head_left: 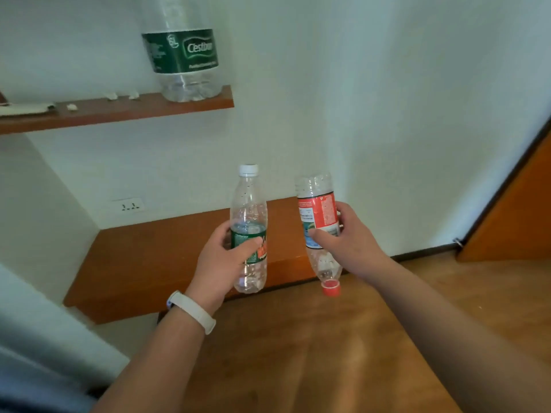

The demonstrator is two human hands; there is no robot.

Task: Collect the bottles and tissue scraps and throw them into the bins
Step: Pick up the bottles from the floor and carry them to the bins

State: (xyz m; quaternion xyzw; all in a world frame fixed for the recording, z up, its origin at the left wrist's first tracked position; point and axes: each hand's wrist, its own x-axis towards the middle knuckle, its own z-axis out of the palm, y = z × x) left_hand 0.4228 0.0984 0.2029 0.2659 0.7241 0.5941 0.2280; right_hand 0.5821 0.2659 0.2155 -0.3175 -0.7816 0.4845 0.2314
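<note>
My left hand (222, 260) grips an upright clear bottle with a green label and white cap (250, 204) around its middle. My right hand (348, 239) holds a second clear bottle with a red label (317, 213), turned upside down so its red cap (331, 287) points at the floor. Both bottles hang in the air above the low wooden ledge (155, 263). A large clear bottle with a dark green label (185, 55) stands on the upper wooden shelf (125, 110). Small white tissue scraps (71, 107) lie along that shelf, among them another scrap (111, 96). No bin is in view.
White walls close the corner, with a power socket (130, 205) just above the ledge. A flat pale object (24, 108) lies at the shelf's left end. A wooden door (512, 210) stands at the right. Wood floor (313, 338) spreads below my arms.
</note>
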